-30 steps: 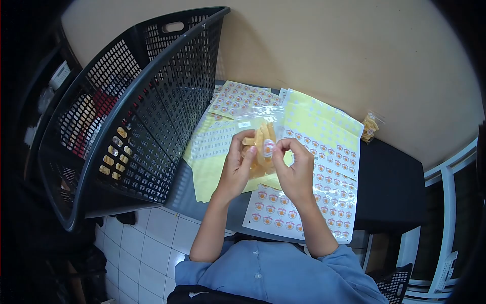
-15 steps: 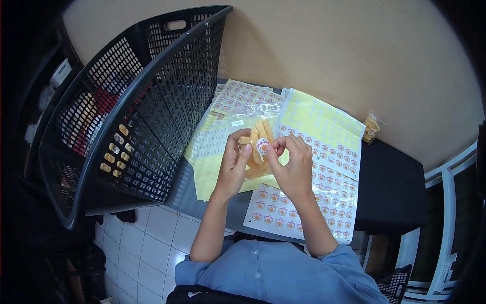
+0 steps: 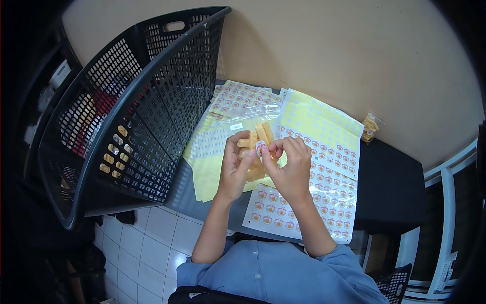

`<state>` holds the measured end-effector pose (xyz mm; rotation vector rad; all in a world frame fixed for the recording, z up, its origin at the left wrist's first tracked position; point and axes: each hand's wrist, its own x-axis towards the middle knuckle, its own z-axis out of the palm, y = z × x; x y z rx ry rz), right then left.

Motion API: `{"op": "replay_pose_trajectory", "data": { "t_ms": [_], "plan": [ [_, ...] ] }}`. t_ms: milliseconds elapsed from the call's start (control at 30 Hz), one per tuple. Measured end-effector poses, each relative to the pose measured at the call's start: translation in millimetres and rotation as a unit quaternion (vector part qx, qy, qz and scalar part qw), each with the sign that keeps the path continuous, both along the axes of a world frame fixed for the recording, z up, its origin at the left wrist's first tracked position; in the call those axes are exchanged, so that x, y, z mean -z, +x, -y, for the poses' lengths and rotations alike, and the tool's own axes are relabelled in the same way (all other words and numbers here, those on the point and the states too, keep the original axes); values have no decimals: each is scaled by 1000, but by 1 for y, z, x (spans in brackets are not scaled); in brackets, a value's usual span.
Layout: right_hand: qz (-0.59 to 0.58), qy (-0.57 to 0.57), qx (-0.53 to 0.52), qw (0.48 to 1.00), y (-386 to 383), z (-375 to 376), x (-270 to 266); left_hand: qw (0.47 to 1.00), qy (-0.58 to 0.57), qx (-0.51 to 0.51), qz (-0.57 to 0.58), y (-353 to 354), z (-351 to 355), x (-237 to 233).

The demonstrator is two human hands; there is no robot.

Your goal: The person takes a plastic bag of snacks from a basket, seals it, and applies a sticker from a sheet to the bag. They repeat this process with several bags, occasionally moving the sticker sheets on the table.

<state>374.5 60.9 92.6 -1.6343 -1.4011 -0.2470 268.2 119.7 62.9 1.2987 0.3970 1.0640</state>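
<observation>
A clear zip-top plastic bag (image 3: 254, 111) of pale yellow snack sticks (image 3: 261, 133) is held up over the sticker sheets, a small white label (image 3: 236, 126) near its top. My left hand (image 3: 234, 169) is closed round the bag's left side, thumb across the front. On the bag's front is a round white, pink and orange sticker (image 3: 260, 147). My right hand (image 3: 290, 169) pinches at the sticker's right edge, thumb lying over part of it. Printed sticker sheets (image 3: 331, 202) spread beneath and to the right of the bag.
A tall black perforated basket (image 3: 167, 86) stands at the left, with packed goods showing through its holes. Yellow backing sheets (image 3: 210, 177) lie beside it on the dark table (image 3: 390, 187). Another filled snack bag (image 3: 370, 126) rests by the wall at the back right.
My right thumb has moved a little left and now covers more of the round sticker. My left thumb has shifted slightly right on the bag.
</observation>
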Motion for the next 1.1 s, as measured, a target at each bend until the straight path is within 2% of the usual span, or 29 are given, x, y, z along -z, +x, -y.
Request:
{"op": "replay_pose_trajectory", "data": {
  "t_ms": [100, 167, 200, 267, 300, 333, 367, 400, 500, 700, 1100],
  "plan": [
    [-10, 14, -10, 1000, 1, 2, 3, 998, 39, -29, -28, 3, 6, -4],
    [-70, -9, -19, 997, 1, 5, 2, 999, -25, -5, -24, 2, 6, -4],
    [-71, -8, -18, 997, 3, 6, 5, 999, -25, -4, -25, 2, 6, -4],
    [-179, 23, -50, 982, 8, 8, 13, 1000, -12, -4, 1, 1, 7, -1],
    [-180, 23, -50, 982, 8, 7, 15, 1000, -12, -4, 1, 1, 8, 0],
    [-348, 47, -129, 927, 8, 7, 17, 1000, -11, 5, -5, 1, 9, 0],
    [-503, 70, -203, 837, 8, 7, 17, 1000, -10, 14, -11, 2, 9, 0],
    [-559, 40, -232, 795, 13, 9, 16, 1000, -8, 15, -10, 3, 10, -2],
    [-520, 87, -196, 827, 11, 13, 10, 998, -14, 64, -11, 8, 12, -7],
    [-481, 72, -151, 861, 26, 29, 10, 994, -27, 103, -6, 30, 18, -5],
    [-421, 71, -95, 899, 57, 64, 17, 995, -57, 82, -23, 86, 38, 5]
  ]
}}
